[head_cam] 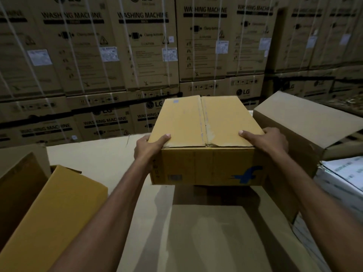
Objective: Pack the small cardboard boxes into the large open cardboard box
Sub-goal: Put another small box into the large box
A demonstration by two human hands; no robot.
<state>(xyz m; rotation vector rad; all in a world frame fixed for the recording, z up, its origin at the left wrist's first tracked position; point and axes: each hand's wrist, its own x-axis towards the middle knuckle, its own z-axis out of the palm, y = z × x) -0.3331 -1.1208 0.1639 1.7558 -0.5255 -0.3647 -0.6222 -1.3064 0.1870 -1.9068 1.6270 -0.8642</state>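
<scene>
A wall of stacked LG washing machine cartons (149,46), banded with white straps, fills the background. Below the arms lies the large open cardboard box (208,242), its pale flap spread out to the left and its bare floor in shadow. At lower left a yellow-brown closed box (59,209) leans against another brown carton (19,173). At right a brown box (306,124) sits tilted on white printed cartons (343,179), near the right wrist.

The small cardboard box (204,122) is held in the air above the large box's opening. Its top flaps are closed along a centre seam with torn tape, and a blue logo and a small label mark its near face.

The left hand (149,148) grips the near left corner, thumb flat on top and fingers round the side. The right hand (269,142) grips the near right corner likewise.
</scene>
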